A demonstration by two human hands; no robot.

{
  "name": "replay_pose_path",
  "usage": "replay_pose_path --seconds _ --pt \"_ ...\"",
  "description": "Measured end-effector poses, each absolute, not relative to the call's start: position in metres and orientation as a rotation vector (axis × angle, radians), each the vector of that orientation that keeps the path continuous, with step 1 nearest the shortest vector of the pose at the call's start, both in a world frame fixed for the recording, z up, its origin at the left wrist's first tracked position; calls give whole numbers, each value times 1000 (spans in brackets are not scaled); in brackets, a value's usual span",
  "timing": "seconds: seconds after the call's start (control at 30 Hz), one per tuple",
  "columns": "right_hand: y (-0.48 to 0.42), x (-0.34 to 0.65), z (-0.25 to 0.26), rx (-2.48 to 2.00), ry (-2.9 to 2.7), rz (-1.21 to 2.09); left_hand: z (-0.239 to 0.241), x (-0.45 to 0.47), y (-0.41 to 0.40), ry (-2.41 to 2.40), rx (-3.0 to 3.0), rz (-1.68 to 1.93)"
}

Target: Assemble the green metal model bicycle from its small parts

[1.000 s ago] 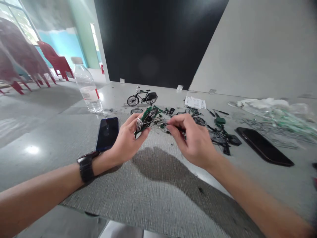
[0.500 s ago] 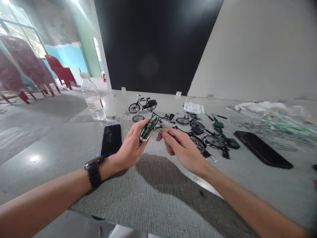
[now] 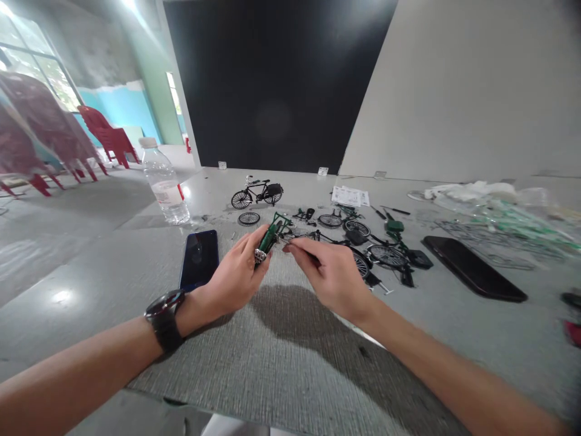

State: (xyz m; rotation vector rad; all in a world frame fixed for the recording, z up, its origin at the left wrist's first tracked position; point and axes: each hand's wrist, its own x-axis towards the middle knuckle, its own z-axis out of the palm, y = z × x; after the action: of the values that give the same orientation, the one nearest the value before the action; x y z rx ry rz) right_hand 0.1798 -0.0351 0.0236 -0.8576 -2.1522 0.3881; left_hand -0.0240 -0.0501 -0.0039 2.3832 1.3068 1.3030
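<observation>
My left hand is closed around a green model bicycle frame, which is tilted, with silvery parts at its near end. Fingers and thumb cover part of it. Just to the right, my right hand has its thumb and forefinger pinched together close to the frame. Whatever lies in that pinch is too small to make out. Beyond the hands stands a black model bicycle. A loose spoked wheel lies in front of it.
Model bicycle parts lie scattered right of my hands, near a printed sheet and a screwdriver. A phone and a water bottle are on the left. At right are a black tray-like object and plastic bags.
The view has shifted slightly. In my left hand the green frame has turned a little, its silvery end now facing me more. My right fingertips stay pinched close beside it.
</observation>
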Motion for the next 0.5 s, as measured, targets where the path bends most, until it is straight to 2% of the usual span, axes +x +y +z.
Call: replay_pose_path --seconds 0.07,0.13,0.3,0.5 --pt "-32 184 21 -817 -2251 13 -3 -22 -52 1344 2393 1259" --pt "-31 185 20 -854 -2269 -131 -2 -21 -52 1383 2410 1219" --pt "-32 174 24 -967 -2164 228 -5 -22 -49 1485 2457 1211" --pt "-31 170 22 -1006 -1999 507 -9 -23 -47 1550 2511 1105"
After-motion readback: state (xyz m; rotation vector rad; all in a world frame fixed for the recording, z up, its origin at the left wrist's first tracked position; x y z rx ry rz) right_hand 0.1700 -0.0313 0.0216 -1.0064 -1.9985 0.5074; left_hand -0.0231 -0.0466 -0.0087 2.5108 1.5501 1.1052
